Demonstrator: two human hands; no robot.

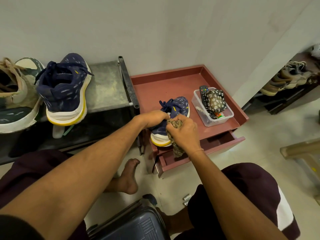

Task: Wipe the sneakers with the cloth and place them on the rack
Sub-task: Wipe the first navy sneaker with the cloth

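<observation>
Bottom centre, nearest the camera: a blue suitcase lid, and just above it a bare foot on the tiled floor. The person looks to be seated low so both arms reach the work. Mid-frame, the left hand has its fingers curled over the collar of a navy sneaker, gripping it, probably to brace the shoe so it doesn't slide under rubbing. The right hand is clenched round a bunched brown cloth and presses the wad against the sneaker's near side by the heel. The loose tail hangs down over the open drawer. The sneaker sits heel toward the camera at the front edge of the red cabinet top, which serves as a bench. Looks like wiping in progress, placing not yet done. Right of the shoe, apart from it, is a clear plastic box holding a remote and a floral pouch, off to the side and out of the wipe zone. Left of the cabinet, the dark rack carries the second sneaker, heel out, yellow-and-white sole showing. It is likely the finished half of the pair, with bare shelf to its right for this one. At the far left edge a beige-and-green shoe sits beside it. Far right, more shoes sit on another shelf.
</observation>
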